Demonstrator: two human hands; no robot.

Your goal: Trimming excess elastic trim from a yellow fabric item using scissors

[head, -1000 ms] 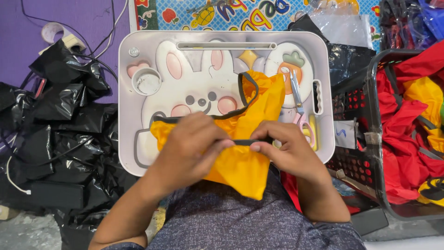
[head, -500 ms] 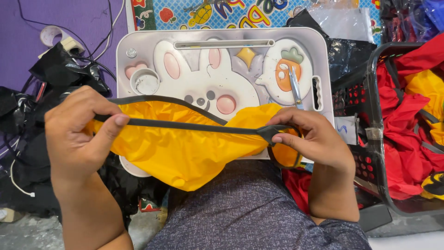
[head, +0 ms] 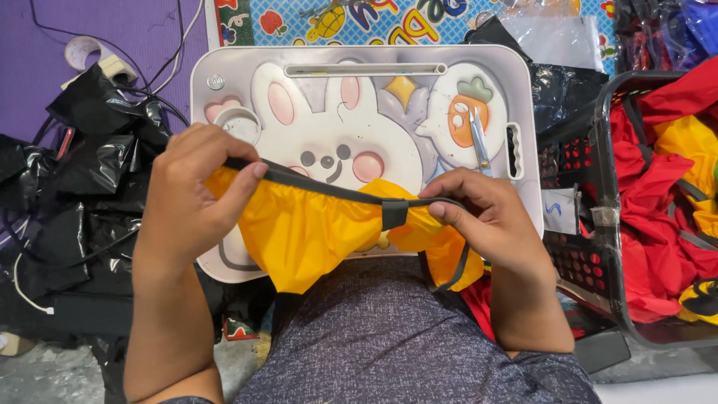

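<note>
I am in the stretching-out step, as I judge it: the yellow cloth piece (head: 314,236) hangs in front of my lap, over the near edge of the rabbit lap tray (head: 523,97), and I hold its dark grey band (head: 329,191) taut between both hands. My left hand (head: 191,198) sits over the near left part of the tray, fingers curled shut on the band's left end with the cloth bunched beneath them. My right hand (head: 490,221) is over the tray's near right corner, thumb and forefinger pinched closed on the band just right of a small dark loop (head: 394,215) that wraps it. A slack length of band (head: 452,269) dangles below that hand, off the tray's near edge.

Further up the tray, on the carrot picture, lie small scissors (head: 479,138), untouched. Left of the tray is a heap of black plastic bags (head: 82,172); right of it stands a black basket (head: 598,247) filled with red and yellow cloth (head: 666,187).

The next move, I think, calls for keeping the band tight and evening the gathered cloth along it without letting the loop slip.
</note>
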